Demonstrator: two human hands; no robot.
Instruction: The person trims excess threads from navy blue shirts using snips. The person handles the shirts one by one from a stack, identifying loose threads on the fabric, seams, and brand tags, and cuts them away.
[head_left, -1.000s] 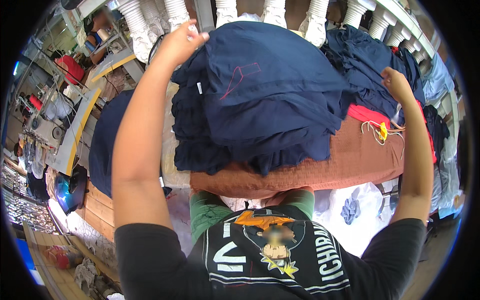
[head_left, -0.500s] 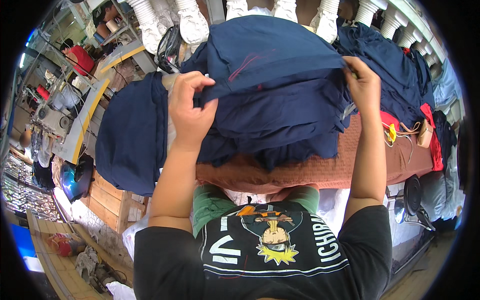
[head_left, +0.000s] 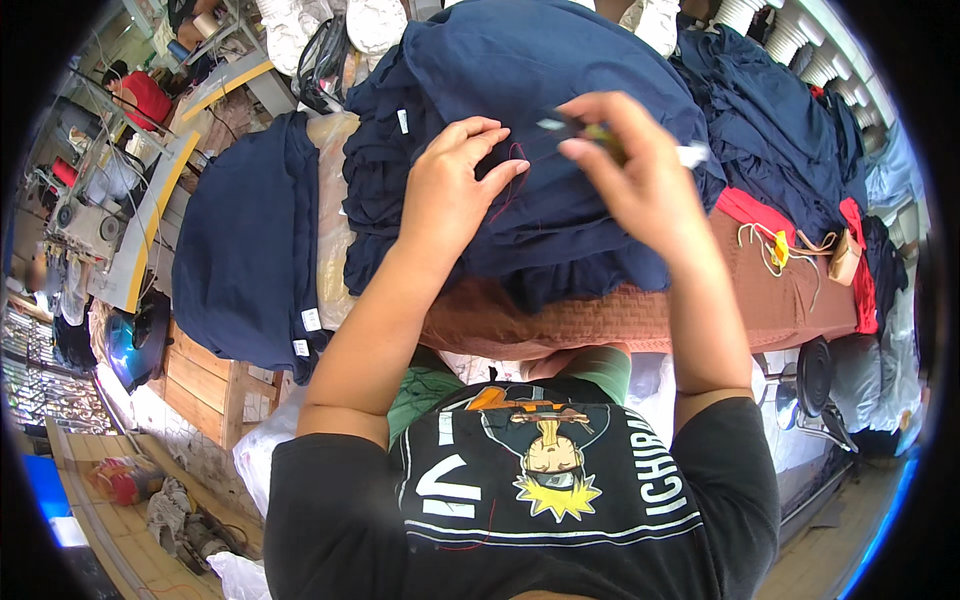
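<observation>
A large navy-blue garment (head_left: 540,70) lies spread over a heap of navy cloth in front of me. Above it my left hand (head_left: 452,185) has thumb and fingers apart, with a loose red thread (head_left: 507,197) by the thumb tip. My right hand (head_left: 632,165), smeared by motion, is closed around small thread snips (head_left: 558,124). Their metal tip points left, toward my left hand; a yellowish part shows between the fingers, and the rest is hidden in the palm.
Folded navy garments (head_left: 245,245) with white tags are stacked at left. More navy cloth (head_left: 775,130) is heaped at right, near yellow and tan cords (head_left: 780,250) on the brown-covered surface (head_left: 560,320). White ribbed columns (head_left: 795,35) line the back. A person in red (head_left: 145,100) sits far left.
The garment edge that both hands held up is let go, and the cloth lies flatter. My hands have moved closer together; the snips now show in my right hand.
</observation>
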